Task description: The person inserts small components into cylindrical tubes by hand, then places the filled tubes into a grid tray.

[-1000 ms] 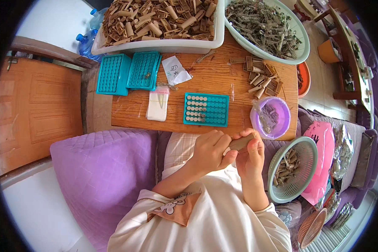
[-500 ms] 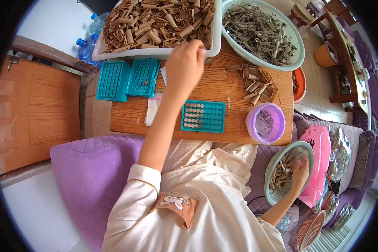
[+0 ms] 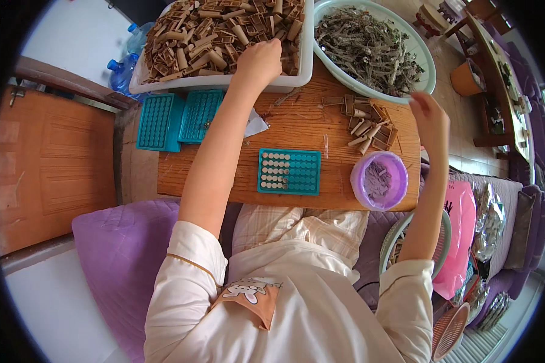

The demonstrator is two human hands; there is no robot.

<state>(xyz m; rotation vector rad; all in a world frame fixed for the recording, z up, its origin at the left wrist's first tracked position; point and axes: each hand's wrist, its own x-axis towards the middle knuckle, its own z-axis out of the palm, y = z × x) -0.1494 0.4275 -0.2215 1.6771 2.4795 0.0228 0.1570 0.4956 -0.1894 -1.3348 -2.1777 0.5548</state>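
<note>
My left hand [image 3: 260, 64] is over the near right part of a white bin [image 3: 224, 81] heaped with small brown trough-shaped and tube-shaped pieces [image 3: 207, 42]. Its fingers curl down among them, and what they hold is hidden. Raised beside the rim of a pale green basin [image 3: 340, 83], my right hand [image 3: 431, 118] has its fingers bent together; I cannot make out anything in them. On the table between my arms lies a teal tray [image 3: 303, 172], its left part filled with pale round discs [image 3: 275, 171].
Two teal trays [image 3: 158, 121] sit at the table's left. Loose brown pieces [image 3: 369, 124] lie near a purple tub [image 3: 355, 181] of grey scraps. Clear-and-grey strips [image 3: 369, 48] fill the basin. A grey-green basket [image 3: 447, 236] is partly behind my right forearm, beside a pink bag [image 3: 460, 224].
My right hand has come up out of the grey-green basket, moving forward to beside the basin. My left hand has shifted slightly left and farther over the white bin.
</note>
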